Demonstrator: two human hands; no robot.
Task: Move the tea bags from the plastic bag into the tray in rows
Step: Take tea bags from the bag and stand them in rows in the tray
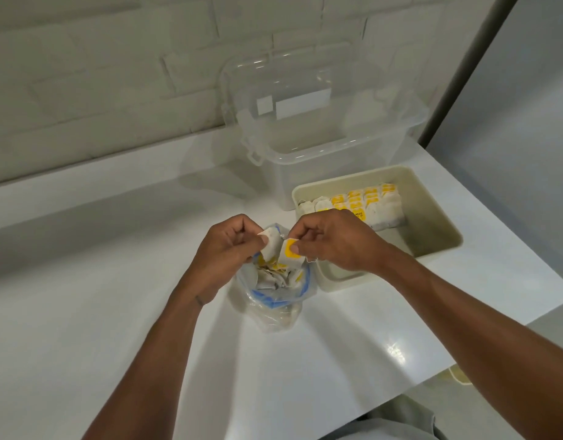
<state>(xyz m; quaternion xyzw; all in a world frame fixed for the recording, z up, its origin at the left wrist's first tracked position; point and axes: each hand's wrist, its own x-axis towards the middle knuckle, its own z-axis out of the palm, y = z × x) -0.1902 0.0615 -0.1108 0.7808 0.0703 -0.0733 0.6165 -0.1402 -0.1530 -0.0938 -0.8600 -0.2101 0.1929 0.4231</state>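
Note:
A clear plastic bag (275, 308) with a blue zip strip stands open on the white counter, with several tea bags inside. Just above its mouth, my left hand (224, 252) pinches a white tea bag (271, 244). My right hand (337, 241) pinches another tea bag (289, 257) by its yellow tag. The two hands are close together. To the right sits a beige tray (432, 223). A row of tea bags with yellow tags (366, 203) lies along its far left side; my right hand hides the tray's near left corner.
A clear plastic storage box (324, 147) with its lid up stands behind the tray against the white brick wall. The counter's right edge (528, 258) runs diagonally just past the tray. White counter surface (99, 281) spreads to the left.

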